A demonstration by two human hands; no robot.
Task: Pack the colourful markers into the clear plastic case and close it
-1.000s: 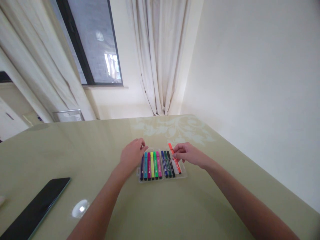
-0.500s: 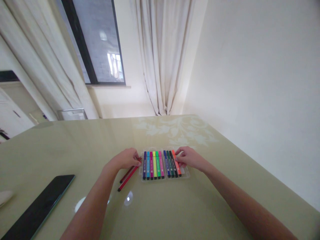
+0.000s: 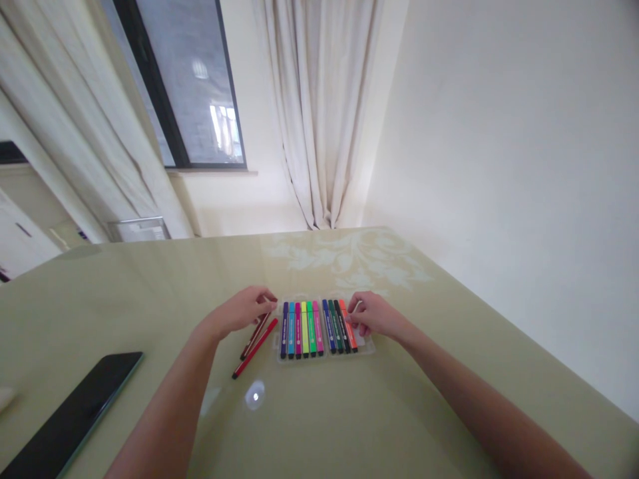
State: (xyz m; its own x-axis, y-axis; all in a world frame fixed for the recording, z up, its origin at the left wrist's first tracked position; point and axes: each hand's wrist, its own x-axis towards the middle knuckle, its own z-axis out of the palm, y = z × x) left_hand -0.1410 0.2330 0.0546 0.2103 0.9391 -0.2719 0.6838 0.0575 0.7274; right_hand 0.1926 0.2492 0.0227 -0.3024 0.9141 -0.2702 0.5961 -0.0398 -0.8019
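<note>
A clear plastic marker case [image 3: 299, 360] lies opened out on the table, with several coloured markers in two rows side by side. My left hand [image 3: 244, 310] is left of the case, fingertips closed on the upper end of a dark brown marker [image 3: 254, 338]. A red marker [image 3: 254, 349] lies slantwise on the table beside it, free of the fingers. At the right compartment, my right hand [image 3: 373, 313] has its thumb and fingers pinched at an orange marker [image 3: 349, 327]. That marker sits right of the black marker [image 3: 342, 327].
A dark phone or tablet [image 3: 74, 412] lies at the left of the glossy table [image 3: 319, 426]. A white object [image 3: 6, 397] is partly in view at the left edge. Curtains [image 3: 319, 120] and a wall [image 3: 499, 166] stand beyond the table.
My left hand has moved up, away from the red marker, and the brown marker has turned steeper. My right hand stays at the orange marker. The view has shifted slightly.
</note>
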